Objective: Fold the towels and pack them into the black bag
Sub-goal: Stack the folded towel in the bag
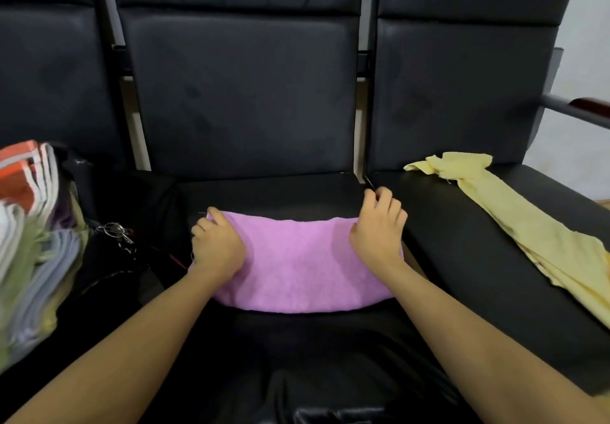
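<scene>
A pink towel (297, 268) lies folded flat on the middle black seat (280, 192). My left hand (216, 243) pinches its far left corner, and my right hand (379, 229) holds its far right corner. A yellow towel (528, 225) lies unfolded across the right seat. At the left, a stack of folded towels (29, 242) in orange, white, green and grey sits inside the black bag (109, 258), whose open mouth faces me.
Three black padded chairs stand side by side with tall backrests (241, 87). A metal key ring (114, 230) hangs on the bag. A chair armrest (581, 108) juts out at the far right. Dark fabric covers my lap at the bottom.
</scene>
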`<state>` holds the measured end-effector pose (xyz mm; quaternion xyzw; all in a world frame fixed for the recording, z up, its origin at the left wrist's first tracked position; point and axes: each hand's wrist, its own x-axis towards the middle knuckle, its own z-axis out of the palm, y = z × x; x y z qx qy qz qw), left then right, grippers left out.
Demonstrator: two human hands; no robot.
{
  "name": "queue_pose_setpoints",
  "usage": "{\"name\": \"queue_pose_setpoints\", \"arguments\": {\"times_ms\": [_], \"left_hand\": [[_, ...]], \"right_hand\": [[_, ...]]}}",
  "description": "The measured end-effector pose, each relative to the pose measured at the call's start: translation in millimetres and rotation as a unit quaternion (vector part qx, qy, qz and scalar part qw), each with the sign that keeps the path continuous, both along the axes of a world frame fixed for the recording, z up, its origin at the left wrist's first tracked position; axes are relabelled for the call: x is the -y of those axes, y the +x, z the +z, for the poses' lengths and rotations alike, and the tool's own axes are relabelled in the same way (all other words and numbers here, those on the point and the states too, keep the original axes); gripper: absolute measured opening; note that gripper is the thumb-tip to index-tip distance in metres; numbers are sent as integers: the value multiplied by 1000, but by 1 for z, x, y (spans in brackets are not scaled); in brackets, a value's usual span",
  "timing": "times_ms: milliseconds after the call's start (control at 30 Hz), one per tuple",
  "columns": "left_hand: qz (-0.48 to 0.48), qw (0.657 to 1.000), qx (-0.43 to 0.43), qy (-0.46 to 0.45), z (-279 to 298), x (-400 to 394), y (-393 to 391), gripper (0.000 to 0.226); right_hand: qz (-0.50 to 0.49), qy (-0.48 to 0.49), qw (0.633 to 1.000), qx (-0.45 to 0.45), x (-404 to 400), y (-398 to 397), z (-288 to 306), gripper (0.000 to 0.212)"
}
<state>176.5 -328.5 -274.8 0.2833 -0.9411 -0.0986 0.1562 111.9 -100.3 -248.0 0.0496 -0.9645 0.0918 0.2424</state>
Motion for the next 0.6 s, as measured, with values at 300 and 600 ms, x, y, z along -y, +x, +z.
{"name": "queue_pose_setpoints", "arguments": {"times_ms": [300,600], "left_hand": [[-15,982,128,-135,-2,2,15,58],[-93,980,83,-157,41,4,28,64]], "right_hand": [[196,26,974,112,26,19,-25,32],[208,116,948,213,44,23,-57,89]]}}
